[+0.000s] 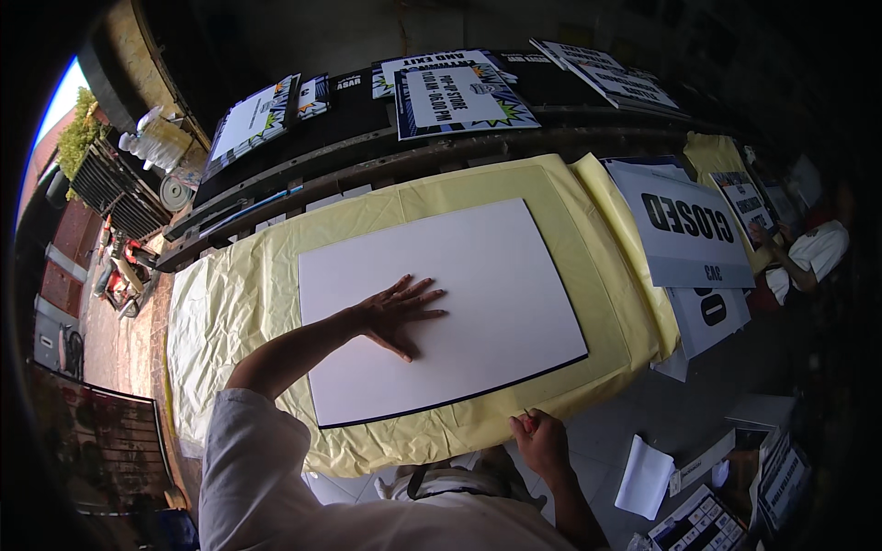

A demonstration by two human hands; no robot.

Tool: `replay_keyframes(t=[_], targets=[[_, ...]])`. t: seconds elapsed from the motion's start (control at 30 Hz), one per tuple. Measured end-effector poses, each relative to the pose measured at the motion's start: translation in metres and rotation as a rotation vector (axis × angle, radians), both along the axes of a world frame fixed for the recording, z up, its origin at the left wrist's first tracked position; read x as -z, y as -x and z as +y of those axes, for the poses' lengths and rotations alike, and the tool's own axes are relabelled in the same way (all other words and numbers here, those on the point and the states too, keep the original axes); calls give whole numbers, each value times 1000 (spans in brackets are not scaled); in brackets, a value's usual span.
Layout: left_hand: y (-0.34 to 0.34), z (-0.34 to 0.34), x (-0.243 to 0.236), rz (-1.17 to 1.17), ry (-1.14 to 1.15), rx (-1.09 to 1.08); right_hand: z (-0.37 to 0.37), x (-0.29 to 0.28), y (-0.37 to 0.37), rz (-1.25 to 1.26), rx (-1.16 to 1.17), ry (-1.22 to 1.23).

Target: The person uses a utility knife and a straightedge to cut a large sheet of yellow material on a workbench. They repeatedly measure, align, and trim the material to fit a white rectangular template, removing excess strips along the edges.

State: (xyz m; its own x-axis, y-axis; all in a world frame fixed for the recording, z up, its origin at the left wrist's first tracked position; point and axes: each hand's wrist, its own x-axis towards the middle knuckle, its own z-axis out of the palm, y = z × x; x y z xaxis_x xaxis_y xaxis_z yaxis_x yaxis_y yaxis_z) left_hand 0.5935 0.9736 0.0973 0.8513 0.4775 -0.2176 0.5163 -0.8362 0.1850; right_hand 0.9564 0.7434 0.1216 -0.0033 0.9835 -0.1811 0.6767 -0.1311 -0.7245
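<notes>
A large white board (487, 266) with a thin dark edge lies flat on the table, on a crinkled pale-yellow sheet (230, 285). My left hand (397, 317) presses on the board left of its middle, palm down with the fingers spread. Off the table's near edge, to the right, my right hand (546, 447) is closed around a small object with a red part (528, 422). Most of that object is hidden in my fist, so its kind does not show.
Printed signs (459, 96) lie on a dark rack beyond the table. More signs (684, 220) stand at the table's right end, near another person (813, 257). Boxes and boards (726, 468) sit on the floor at lower right. A motorbike (124, 271) is outside at left.
</notes>
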Motion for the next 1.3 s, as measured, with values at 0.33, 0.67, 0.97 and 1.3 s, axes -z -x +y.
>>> replay_keyframes(t=[0.33,0.67,0.97,1.3], targets=[[5,-48,-2,11,-54,-196,-17,15,3,48,-54,44],[82,-74,24,-40,-130,-691,-9,14,-8,69,-160,29],[23,-95,40,-183,-200,-914,19,-6,-34,129,-232,126],[-30,-140,34,-135,-158,-1224,59,15,-82,143,-307,66]])
